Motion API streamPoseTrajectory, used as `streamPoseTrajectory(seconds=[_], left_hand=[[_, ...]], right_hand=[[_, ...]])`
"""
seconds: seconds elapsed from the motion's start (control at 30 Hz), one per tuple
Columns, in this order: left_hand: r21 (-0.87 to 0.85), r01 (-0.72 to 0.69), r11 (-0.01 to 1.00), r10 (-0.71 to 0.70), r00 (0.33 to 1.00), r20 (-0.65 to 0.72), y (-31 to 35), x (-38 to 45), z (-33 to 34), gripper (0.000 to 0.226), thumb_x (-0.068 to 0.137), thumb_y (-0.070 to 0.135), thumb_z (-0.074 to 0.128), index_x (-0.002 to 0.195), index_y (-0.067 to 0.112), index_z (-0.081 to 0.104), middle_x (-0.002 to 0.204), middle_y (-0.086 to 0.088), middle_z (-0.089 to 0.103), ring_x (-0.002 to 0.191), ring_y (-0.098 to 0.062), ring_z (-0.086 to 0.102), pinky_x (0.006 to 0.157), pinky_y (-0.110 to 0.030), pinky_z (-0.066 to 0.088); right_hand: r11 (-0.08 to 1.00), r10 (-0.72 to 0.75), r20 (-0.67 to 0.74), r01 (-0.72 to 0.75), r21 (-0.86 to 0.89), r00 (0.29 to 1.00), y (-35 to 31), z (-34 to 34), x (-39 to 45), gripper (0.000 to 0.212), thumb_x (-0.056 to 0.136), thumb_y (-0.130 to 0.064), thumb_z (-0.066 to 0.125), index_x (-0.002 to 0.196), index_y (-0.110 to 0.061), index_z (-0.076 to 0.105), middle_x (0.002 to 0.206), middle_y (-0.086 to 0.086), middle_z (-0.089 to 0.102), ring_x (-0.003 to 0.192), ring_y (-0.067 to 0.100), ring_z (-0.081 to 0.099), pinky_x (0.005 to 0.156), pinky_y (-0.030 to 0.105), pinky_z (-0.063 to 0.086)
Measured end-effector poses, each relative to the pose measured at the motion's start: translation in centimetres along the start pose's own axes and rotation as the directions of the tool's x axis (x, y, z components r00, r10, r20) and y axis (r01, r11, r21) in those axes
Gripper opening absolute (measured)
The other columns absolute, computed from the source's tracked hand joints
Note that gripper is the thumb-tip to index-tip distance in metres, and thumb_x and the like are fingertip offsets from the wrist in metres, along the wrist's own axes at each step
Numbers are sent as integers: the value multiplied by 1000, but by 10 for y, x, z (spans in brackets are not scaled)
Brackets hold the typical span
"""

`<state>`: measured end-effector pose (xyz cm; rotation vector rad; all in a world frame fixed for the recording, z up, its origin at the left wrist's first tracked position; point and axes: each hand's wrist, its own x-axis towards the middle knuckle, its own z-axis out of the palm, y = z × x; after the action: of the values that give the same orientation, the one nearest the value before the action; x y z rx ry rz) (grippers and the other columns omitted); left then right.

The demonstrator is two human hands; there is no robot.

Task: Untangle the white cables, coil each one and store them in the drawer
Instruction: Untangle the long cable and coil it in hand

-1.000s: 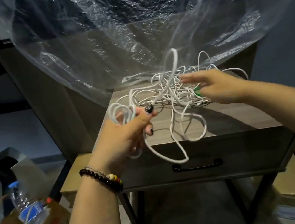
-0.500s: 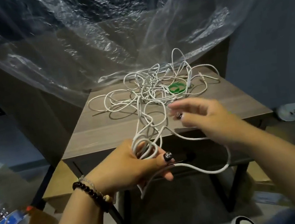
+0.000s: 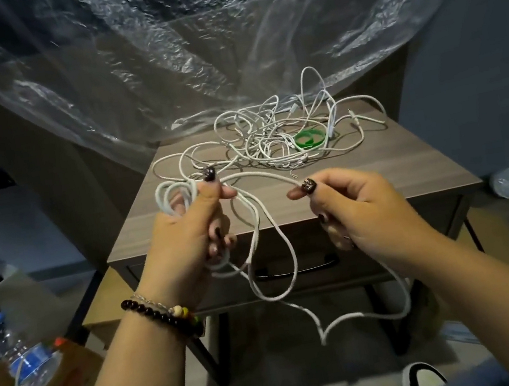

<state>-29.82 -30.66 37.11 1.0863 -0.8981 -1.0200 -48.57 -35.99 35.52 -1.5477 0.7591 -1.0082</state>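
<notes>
Cable in hand: you are coiling one white cable (image 3: 256, 189); its loops (image 3: 175, 195) are sitting in your left hand (image 3: 190, 234), in front of the table.
Left grip: your fingers are curling round the loops, thumb pressing on top.
Right grip: your right hand (image 3: 356, 209) is pinching the cable between thumb and forefinger.
Key relation: the free span is running sideways from coil to pinch; slack is hanging below your right hand.
Tangle (image 3: 283, 133): lying on the table (image 3: 395, 168), beyond both hands.
Drawer (image 3: 297, 268): closed, below them.
</notes>
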Motion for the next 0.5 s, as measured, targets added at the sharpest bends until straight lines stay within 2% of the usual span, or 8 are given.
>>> streamPoseTrajectory(seconds=[0.1,0.23,0.4,0.5], left_hand=[[-36,26,999,-28,999,-42,-4,0,2,24,76,42,58,71,19,64,46,6,40,36,-5,38,52,-24,35],[-6,42,999,-42,999,-19,-11,-5,13,29,74,43,61,76,15,65,54,5,42,45,-7,36,43,-18,36],[58,21,998,-21,1000,6,-10,-9,21,29,66,46,68,80,20,72,62,-1,40,52,-11,36,44,-20,35],[108,57,993,-55,998,-14,-9,-11,23,33,62,41,72,86,19,68,63,-1,50,56,-13,45,47,-21,40]], right_hand=[[983,74,34,-79,168,997,-1,12,-11,25,97,-13,50,90,-17,73,59,1,44,41,9,35,38,21,31],[942,148,95,-169,289,984,-2,22,-15,21,95,-15,51,93,-12,71,60,3,45,38,7,32,37,18,25],[956,191,73,-203,212,979,2,27,-14,22,98,-15,49,95,-8,70,58,3,48,36,8,30,37,20,22],[967,193,67,-201,156,979,2,27,-15,21,97,-15,51,92,-8,70,57,4,50,37,9,31,36,19,23]])
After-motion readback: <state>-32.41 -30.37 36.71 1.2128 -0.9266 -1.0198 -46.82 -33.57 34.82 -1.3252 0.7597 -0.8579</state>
